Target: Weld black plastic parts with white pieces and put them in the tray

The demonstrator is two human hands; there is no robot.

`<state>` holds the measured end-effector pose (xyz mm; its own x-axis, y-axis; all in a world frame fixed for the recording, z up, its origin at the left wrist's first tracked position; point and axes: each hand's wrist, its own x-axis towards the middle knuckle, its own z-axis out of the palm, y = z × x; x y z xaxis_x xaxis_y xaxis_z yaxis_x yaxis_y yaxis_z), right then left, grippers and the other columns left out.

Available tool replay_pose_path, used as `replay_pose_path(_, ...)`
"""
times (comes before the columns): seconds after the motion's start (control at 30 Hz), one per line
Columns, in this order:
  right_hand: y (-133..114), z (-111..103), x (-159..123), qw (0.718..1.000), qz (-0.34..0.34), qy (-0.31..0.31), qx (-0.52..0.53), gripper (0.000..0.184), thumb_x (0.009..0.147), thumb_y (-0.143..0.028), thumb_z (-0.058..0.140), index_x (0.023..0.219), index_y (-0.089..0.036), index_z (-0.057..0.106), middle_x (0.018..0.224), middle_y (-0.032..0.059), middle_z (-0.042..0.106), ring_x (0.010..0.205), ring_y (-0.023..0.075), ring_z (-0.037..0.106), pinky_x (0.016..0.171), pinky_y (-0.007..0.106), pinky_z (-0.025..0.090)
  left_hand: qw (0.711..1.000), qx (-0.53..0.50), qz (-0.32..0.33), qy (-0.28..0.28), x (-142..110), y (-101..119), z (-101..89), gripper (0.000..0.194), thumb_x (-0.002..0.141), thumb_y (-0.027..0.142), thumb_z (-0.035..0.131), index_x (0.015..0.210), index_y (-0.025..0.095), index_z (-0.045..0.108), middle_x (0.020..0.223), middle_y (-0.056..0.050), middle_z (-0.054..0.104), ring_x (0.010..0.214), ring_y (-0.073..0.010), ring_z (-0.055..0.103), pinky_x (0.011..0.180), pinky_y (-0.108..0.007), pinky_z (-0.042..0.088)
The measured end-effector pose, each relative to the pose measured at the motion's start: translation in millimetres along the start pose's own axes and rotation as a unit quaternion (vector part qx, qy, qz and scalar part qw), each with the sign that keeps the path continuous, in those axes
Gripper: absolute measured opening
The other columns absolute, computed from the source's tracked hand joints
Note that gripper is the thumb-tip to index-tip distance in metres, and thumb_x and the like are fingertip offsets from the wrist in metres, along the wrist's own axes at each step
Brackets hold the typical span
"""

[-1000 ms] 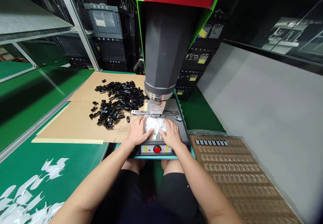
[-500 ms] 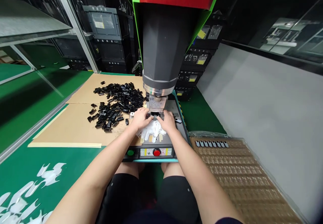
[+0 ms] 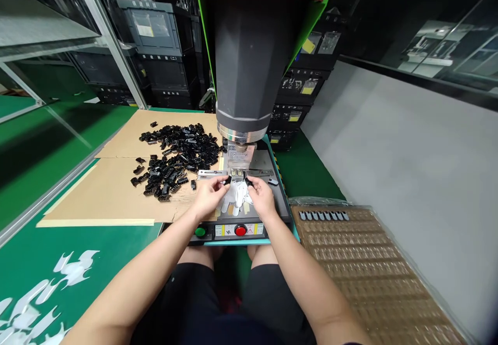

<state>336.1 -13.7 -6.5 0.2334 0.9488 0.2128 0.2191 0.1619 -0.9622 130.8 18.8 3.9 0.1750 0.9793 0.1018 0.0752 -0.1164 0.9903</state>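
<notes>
Between thumb and fingers of my left hand (image 3: 209, 195) is a small black plastic part (image 3: 227, 180). My right hand (image 3: 262, 194) pinches a similar small black part (image 3: 248, 181). Both hands are just in front of a metal fixture (image 3: 237, 172), which sits under the head of a press machine (image 3: 243, 65). A clear block (image 3: 239, 155) hangs below that head, above the fixture. Loose white film pieces (image 3: 236, 194) lie on the machine base between my hands.
A heap of black parts (image 3: 182, 158) covers some of the cardboard (image 3: 105, 189) at left. More white pieces (image 3: 29, 308) lie on the green table. At right, a brown tray (image 3: 361, 262) holds one row of grey-black parts (image 3: 324, 215). Red (image 3: 240, 230) and green (image 3: 200, 232) buttons face me.
My hands first reached forward from the white pieces to the fixture. They have since drawn back slightly, each with a small black part, and the fixture's seats now show bare.
</notes>
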Motion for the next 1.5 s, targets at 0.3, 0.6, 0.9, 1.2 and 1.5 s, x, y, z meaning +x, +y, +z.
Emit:
replay_pose_path(0.3, -30.5, 14.3, -101.5, 0.991, 0.002, -0.041, 0.128, 0.037, 0.091, -0.028, 0.07, 0.128, -0.025, 0.065, 0.131, 0.0099, 0.075, 0.123, 0.0239, 0.072, 0.113, 0.045, 0.057, 0.978, -0.206, -0.029, 0.001, -108.0, 7.4, 30.6, 0.047, 0.082, 0.041, 0.09, 0.12, 0.019, 0.073, 0.085, -0.002, 0.07, 0.079, -0.0147, 0.066, 0.079, -0.028, 0.056)
replay_pose_path(0.6, -30.2, 12.2, -119.6, 0.992, -0.013, -0.033, 0.119, 0.036, 0.095, -0.025, 0.066, 0.131, -0.024, 0.064, 0.139, 0.0115, 0.07, 0.132, 0.0251, 0.068, 0.118, 0.049, 0.054, 0.973, -0.225, -0.043, -0.021, -118.6, 3.9, 30.0, 0.046, 0.084, 0.038, 0.09, 0.12, 0.018, 0.07, 0.085, -0.004, 0.073, 0.08, -0.0154, 0.069, 0.078, -0.028, 0.056)
replay_pose_path(0.9, -30.8, 14.4, -121.9, 0.992, -0.014, -0.028, 0.126, 0.033, 0.095, -0.032, 0.071, 0.127, -0.025, 0.064, 0.137, 0.0118, 0.071, 0.129, 0.0261, 0.069, 0.117, 0.05, 0.054, 0.971, -0.232, -0.051, -0.013, -120.5, 6.4, 29.6, 0.046, 0.08, 0.039, 0.092, 0.116, 0.018, 0.072, 0.082, -0.003, 0.073, 0.078, -0.016, 0.069, 0.078, -0.029, 0.056)
replay_pose_path(1.2, -34.6, 13.1, -120.6, 0.984, 0.036, -0.011, 0.171, 0.04, 0.099, -0.044, 0.069, 0.133, -0.024, 0.061, 0.133, 0.0124, 0.074, 0.124, 0.0265, 0.071, 0.108, 0.046, 0.059, 0.947, -0.303, -0.1, -0.016, -117.3, 12.8, 26.7, 0.049, 0.076, 0.042, 0.095, 0.108, 0.017, 0.067, 0.092, -0.005, 0.076, 0.073, -0.0151, 0.072, 0.068, -0.026, 0.06)
replay_pose_path(1.5, -50.8, 10.8, -117.0, 0.944, 0.127, -0.021, 0.304, 0.033, 0.094, -0.038, 0.068, 0.124, -0.025, 0.068, 0.118, 0.0075, 0.074, 0.083, 0.0185, 0.071, 0.077, 0.037, 0.064, 0.881, -0.425, -0.191, -0.085, -116.2, 14.5, 19.2, 0.049, 0.087, 0.034, 0.086, 0.128, 0.015, 0.067, 0.105, -0.011, 0.077, 0.087, -0.0176, 0.077, 0.076, -0.026, 0.065)
